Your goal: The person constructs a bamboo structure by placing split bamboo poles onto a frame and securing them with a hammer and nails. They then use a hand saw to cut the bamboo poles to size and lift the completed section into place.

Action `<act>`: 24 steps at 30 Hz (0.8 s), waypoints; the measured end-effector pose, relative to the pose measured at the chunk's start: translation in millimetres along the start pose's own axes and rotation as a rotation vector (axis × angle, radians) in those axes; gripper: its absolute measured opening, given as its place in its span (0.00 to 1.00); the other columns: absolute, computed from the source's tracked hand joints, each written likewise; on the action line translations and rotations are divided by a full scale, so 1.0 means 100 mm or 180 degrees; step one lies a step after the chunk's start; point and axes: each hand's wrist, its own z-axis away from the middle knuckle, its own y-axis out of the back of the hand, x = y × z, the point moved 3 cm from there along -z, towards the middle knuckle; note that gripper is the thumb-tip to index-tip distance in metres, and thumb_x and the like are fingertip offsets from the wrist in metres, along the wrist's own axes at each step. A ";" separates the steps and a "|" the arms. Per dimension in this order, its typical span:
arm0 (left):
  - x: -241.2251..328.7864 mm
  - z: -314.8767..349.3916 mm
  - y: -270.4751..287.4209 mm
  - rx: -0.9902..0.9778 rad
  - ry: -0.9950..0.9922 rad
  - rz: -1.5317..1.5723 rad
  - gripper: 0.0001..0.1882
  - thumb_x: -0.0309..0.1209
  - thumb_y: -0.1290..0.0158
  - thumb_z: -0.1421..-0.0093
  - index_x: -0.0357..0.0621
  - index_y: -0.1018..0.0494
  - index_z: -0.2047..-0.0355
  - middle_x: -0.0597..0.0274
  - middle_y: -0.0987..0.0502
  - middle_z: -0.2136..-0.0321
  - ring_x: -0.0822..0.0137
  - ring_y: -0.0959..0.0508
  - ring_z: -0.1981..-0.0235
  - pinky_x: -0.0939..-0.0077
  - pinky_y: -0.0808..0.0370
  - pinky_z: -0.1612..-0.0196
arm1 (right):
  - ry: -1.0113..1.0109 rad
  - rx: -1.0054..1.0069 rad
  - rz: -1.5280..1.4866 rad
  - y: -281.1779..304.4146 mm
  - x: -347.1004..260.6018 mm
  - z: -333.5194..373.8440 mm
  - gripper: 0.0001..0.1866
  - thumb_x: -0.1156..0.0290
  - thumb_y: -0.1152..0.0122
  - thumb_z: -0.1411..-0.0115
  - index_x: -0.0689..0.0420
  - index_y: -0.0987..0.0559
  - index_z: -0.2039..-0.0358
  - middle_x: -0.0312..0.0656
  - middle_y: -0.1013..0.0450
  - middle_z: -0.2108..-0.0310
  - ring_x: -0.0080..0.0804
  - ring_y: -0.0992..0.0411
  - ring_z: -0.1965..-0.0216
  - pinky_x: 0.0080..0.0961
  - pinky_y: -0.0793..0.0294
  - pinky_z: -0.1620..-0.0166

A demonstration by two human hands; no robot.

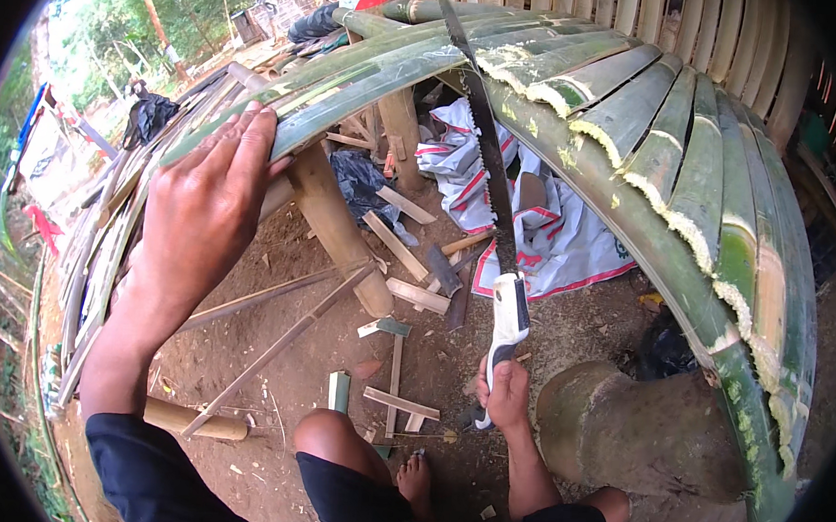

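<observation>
Bamboo slats (563,88) under flat left hand (201,209); right hand (506,393) grips saw (497,228).

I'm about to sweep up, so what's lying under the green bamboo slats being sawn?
Under the bamboo slats lie a striped cloth, a black bag, wood offcuts on the dirt and a wooden post. Whatever lies beneath the cloth or farther right is covered.

The left hand (201,214) lies on the left end of the split bamboo (582,89). The saw (493,208) crosses the bamboo right of it, the right hand (506,393) on its handle below. Offcuts (407,289) and a cloth (544,230) lie on the ground (264,424) beneath.
</observation>
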 end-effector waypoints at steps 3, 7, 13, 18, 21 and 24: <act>-0.04 0.04 -0.03 -0.0005 0.0119 -0.0009 0.18 0.32 0.45 0.41 0.32 0.29 0.54 0.43 0.21 0.58 0.53 0.19 0.58 0.65 0.20 0.59 | 0.0049 0.0046 0.0010 -0.02 0.08 -0.08 0.28 0.44 0.59 0.32 0.59 0.30 0.71 0.30 0.37 0.85 0.15 0.40 0.85 0.16 0.41 0.81; -0.04 0.00 -0.02 0.0096 -0.0013 -0.0068 0.18 0.30 0.46 0.40 0.34 0.30 0.52 0.46 0.22 0.56 0.54 0.19 0.56 0.66 0.20 0.58 | 0.0099 0.0312 -0.0091 -0.14 0.30 -0.39 0.28 0.45 0.64 0.31 0.58 0.32 0.72 0.32 0.39 0.88 0.18 0.40 0.89 0.18 0.41 0.86; -0.03 0.10 -0.04 -0.0052 0.0079 -0.0381 0.16 0.29 0.48 0.42 0.33 0.30 0.55 0.45 0.21 0.58 0.56 0.19 0.58 0.68 0.19 0.61 | 0.0398 -0.0042 -0.0091 -0.52 -0.59 -1.09 0.29 0.44 0.68 0.30 0.58 0.34 0.74 0.33 0.40 0.88 0.20 0.42 0.91 0.19 0.43 0.87; -0.06 0.05 -0.04 0.0090 0.0129 -0.0093 0.16 0.25 0.49 0.47 0.32 0.31 0.57 0.47 0.21 0.61 0.57 0.18 0.62 0.69 0.19 0.64 | 0.0617 0.0104 0.0001 -0.62 -0.42 -1.36 0.29 0.45 0.68 0.30 0.59 0.34 0.72 0.33 0.41 0.88 0.20 0.42 0.90 0.18 0.43 0.87; -0.06 0.05 -0.05 -0.0192 0.0194 -0.0027 0.15 0.25 0.49 0.47 0.31 0.30 0.59 0.48 0.21 0.63 0.58 0.18 0.63 0.69 0.20 0.66 | 0.0299 0.0233 -0.0113 -0.50 0.24 -0.95 0.30 0.42 0.66 0.31 0.59 0.34 0.71 0.33 0.41 0.88 0.20 0.42 0.90 0.18 0.43 0.87; -0.03 0.03 -0.07 0.0169 0.0077 -0.0263 0.14 0.24 0.49 0.47 0.31 0.30 0.59 0.49 0.21 0.65 0.59 0.18 0.65 0.70 0.20 0.68 | 0.0238 0.0245 -0.0337 -0.48 0.39 -0.98 0.30 0.38 0.65 0.33 0.57 0.35 0.70 0.33 0.41 0.88 0.21 0.43 0.91 0.20 0.43 0.87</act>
